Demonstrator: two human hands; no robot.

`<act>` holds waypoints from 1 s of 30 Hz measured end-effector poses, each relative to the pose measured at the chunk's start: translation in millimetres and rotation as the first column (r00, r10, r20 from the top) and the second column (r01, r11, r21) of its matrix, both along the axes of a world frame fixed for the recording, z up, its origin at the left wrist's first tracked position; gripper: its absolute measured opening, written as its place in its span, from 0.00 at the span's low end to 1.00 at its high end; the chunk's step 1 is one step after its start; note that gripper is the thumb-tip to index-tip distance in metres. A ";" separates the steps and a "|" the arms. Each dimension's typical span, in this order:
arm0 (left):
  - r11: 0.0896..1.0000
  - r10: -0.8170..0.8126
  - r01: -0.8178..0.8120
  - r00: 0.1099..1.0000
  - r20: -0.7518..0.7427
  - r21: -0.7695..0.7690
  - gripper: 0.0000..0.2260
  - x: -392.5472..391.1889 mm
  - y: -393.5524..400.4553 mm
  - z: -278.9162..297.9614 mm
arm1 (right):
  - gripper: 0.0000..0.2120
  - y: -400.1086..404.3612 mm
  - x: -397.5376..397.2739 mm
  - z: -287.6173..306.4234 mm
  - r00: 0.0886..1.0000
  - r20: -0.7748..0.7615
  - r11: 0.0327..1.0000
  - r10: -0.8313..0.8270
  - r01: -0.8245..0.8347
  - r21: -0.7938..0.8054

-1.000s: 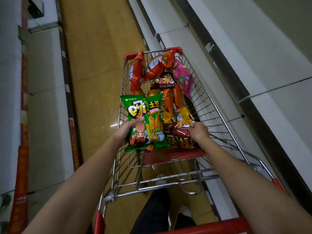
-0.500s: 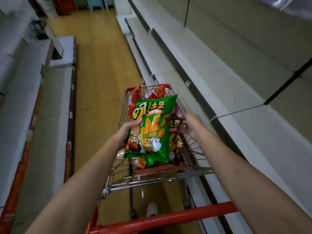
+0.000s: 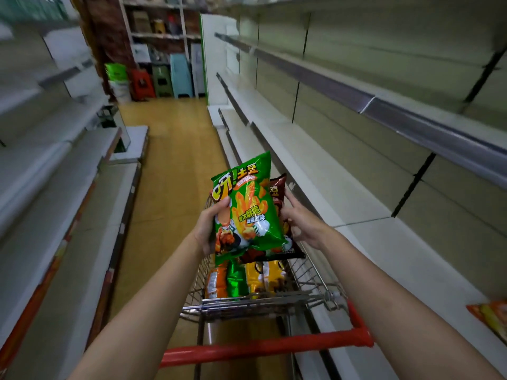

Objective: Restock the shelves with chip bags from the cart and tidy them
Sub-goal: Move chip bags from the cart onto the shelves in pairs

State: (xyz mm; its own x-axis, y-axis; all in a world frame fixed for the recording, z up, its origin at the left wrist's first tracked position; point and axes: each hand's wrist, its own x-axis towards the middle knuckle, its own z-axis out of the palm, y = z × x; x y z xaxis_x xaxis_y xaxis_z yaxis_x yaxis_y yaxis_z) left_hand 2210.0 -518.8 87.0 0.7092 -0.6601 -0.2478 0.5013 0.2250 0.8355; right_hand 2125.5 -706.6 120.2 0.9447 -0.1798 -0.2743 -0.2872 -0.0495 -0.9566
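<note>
Chip bags are held up above the cart (image 3: 315, 275) at this moment, not yet shelved. A green bag (image 3: 248, 207) is gripped along its left edge by the left hand (image 3: 210, 229), thumb across the front, and stands upright, slightly tilted. Just behind it a dark brown bag (image 3: 278, 192) is grasped by the right hand (image 3: 300, 223), fingers curled round its right side; most of that bag is hidden by the green one. More bags (image 3: 241, 278), orange, green and yellow, are seen standing in the basket below, so the cart is judged to be far from unloaded. The shelves on the right (image 3: 343, 187) are seen almost bare along their whole length; only one orange packet (image 3: 491, 316) is glimpsed at the lower right edge, cut off by the frame. The shelves on the left (image 3: 55, 165) appear blurred and bare as well. The restocking is therefore judged to be near its start: nearly every bag remains to be placed, and tidying can hardly be begun before the rows are filled.
</note>
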 end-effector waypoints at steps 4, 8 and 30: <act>1.000 -0.007 0.008 0.999 0.039 -0.007 0.16 -22.7 5.9 18.3 | 0.36 2.8 -9.7 -2.1 0.999 -0.033 0.992 -0.008 0.004 -0.129; 0.999 -0.036 0.036 0.994 0.108 0.006 0.23 -41.4 16.4 28.6 | 0.49 3.0 -23.3 -2.5 1.000 0.015 0.980 0.001 0.002 -0.199; 0.964 -0.201 0.137 0.936 0.288 0.226 0.19 -21.2 39.7 67.3 | 0.53 20.9 -95.5 48.2 0.810 0.279 0.795 -0.516 0.574 -0.198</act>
